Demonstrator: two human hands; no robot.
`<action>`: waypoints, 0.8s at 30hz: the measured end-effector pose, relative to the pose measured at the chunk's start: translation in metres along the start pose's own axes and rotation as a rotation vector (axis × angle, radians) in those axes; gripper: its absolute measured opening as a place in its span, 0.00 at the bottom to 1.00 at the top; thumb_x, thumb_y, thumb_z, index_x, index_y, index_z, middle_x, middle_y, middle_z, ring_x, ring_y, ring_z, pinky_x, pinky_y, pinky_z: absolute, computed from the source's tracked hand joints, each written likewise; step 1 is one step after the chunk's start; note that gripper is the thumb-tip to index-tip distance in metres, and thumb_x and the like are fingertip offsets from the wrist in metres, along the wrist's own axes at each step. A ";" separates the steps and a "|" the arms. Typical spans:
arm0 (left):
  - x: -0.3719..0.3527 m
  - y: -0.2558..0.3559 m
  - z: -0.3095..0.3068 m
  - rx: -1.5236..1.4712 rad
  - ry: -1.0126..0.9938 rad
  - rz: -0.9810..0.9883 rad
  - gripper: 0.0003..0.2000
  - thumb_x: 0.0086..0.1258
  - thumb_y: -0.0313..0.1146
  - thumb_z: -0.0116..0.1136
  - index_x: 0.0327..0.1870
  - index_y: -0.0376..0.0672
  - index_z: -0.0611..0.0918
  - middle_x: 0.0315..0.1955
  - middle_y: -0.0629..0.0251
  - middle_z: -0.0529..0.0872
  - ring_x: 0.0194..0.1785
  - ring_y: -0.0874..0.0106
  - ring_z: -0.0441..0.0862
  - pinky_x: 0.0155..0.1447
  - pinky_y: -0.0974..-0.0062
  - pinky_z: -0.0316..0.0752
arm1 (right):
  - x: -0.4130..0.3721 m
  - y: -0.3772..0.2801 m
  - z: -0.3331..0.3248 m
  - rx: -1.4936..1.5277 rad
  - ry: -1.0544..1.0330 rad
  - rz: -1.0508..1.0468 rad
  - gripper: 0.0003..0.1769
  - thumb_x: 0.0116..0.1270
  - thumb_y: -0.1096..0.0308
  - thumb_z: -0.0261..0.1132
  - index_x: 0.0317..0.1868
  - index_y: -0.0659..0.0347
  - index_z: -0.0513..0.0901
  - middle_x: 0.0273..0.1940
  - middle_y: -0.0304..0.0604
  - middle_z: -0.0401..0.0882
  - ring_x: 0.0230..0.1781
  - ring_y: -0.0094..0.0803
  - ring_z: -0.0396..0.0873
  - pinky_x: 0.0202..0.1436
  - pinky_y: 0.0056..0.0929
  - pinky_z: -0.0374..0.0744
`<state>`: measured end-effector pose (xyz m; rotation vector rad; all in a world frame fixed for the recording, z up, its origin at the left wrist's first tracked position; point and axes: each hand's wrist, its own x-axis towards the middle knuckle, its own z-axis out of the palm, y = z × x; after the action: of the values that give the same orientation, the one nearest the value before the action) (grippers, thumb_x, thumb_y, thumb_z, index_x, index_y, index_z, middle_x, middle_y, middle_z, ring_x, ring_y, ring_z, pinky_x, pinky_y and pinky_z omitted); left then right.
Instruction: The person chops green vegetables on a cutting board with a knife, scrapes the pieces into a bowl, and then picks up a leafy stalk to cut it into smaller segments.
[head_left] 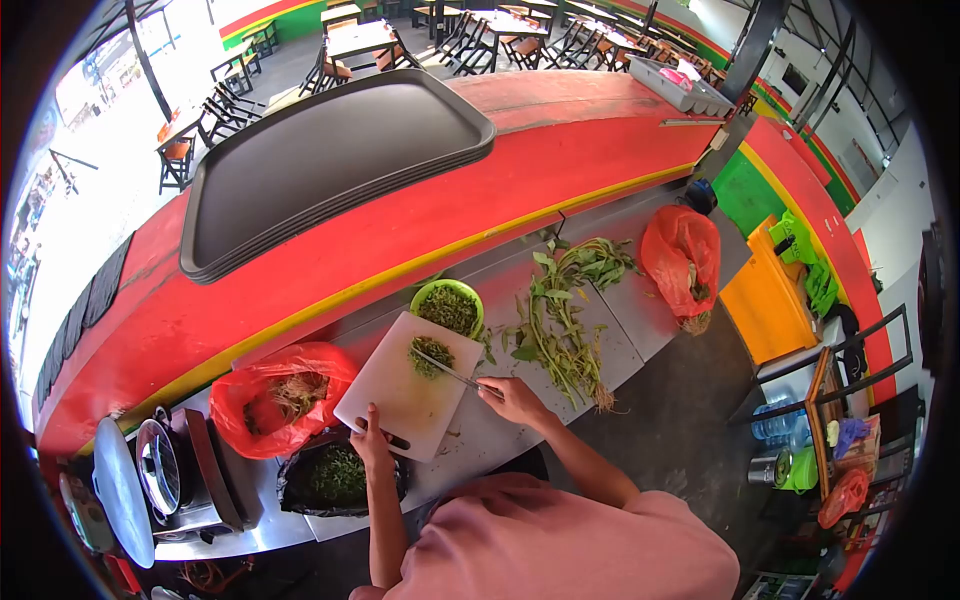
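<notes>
My left hand point(373, 441) grips the white cutting board point(385, 378) at its near edge, by a dark handle-like slot. In my right hand point(514, 402) is a knife point(455, 374), its blade reaching left across the board into a small heap of chopped green leaves point(430, 356). The board's far corner overlaps the rim of a bright green bowl point(479, 308), which holds more chopped greens point(447, 306). Wet yellowish-green smears mark the board beside the heap.
Leafy stalks point(563, 320) lie on the steel counter point(625, 345) to the right, near a red plastic bag point(682, 255). On the left are another red bag point(235, 405), a black bag of greens point(338, 475) and a stove point(205, 470). Dark trays point(330, 160) rest on the red ledge point(560, 115).
</notes>
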<state>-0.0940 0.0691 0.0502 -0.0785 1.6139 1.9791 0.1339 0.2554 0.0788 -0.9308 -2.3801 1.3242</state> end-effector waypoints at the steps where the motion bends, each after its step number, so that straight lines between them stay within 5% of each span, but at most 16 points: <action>1: -0.001 0.001 0.002 -0.003 0.000 -0.002 0.18 0.69 0.39 0.68 0.24 0.52 0.69 0.18 0.77 0.74 0.16 0.85 0.67 0.20 0.83 0.60 | 0.002 0.002 -0.001 -0.003 -0.001 0.001 0.19 0.73 0.62 0.61 0.59 0.63 0.82 0.48 0.55 0.86 0.48 0.43 0.87 0.51 0.36 0.82; 24: -0.012 0.011 0.024 0.025 0.054 0.008 0.14 0.70 0.41 0.68 0.30 0.51 0.73 0.21 0.78 0.75 0.20 0.86 0.68 0.23 0.84 0.60 | 0.033 -0.019 -0.021 -0.014 -0.275 0.030 0.19 0.71 0.60 0.64 0.57 0.63 0.83 0.42 0.53 0.88 0.39 0.36 0.88 0.47 0.32 0.82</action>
<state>-0.0820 0.0852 0.0703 -0.1171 1.6752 1.9777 0.1115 0.2836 0.1037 -0.8376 -2.5874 1.5370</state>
